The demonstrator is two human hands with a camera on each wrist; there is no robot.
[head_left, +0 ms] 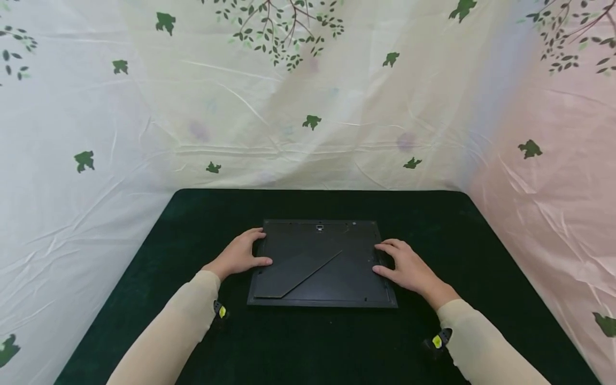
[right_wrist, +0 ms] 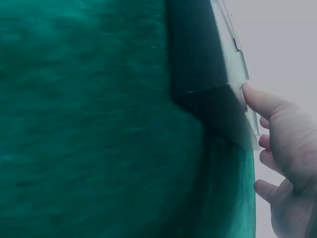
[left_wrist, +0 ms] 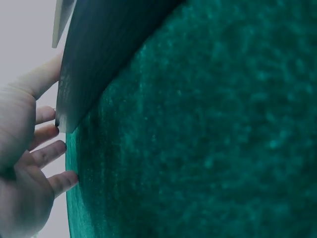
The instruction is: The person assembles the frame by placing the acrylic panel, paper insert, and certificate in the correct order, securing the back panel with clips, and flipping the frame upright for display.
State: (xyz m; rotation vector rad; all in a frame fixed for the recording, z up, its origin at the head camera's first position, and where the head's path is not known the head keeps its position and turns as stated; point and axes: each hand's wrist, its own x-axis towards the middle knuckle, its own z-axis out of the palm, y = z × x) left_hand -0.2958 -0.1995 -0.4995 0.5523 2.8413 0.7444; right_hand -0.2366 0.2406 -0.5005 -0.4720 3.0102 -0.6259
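Note:
A black picture frame [head_left: 317, 272] lies back side up, its flat backing toward the head camera. A folded stand leg with a slanted edge shows on the backing, and a small metal hanger [head_left: 320, 228] sits near the far edge. My left hand [head_left: 243, 251] holds the left side, thumb on the backing and fingers along the outer edge. On the opposite side my right hand [head_left: 406, 267] grips the right edge, thumb on top. Both wrist views show the dark side of the frame [left_wrist: 94, 59] beside the thumb and fingers; its underside is hidden.
The frame is over a table covered in dark green cloth [head_left: 308, 347], with rounded far corners. Behind and beside the table hang pale curtains [head_left: 269, 133] printed with leaves and branches. A small dark device with a yellow mark [head_left: 438, 340] is at the right wrist.

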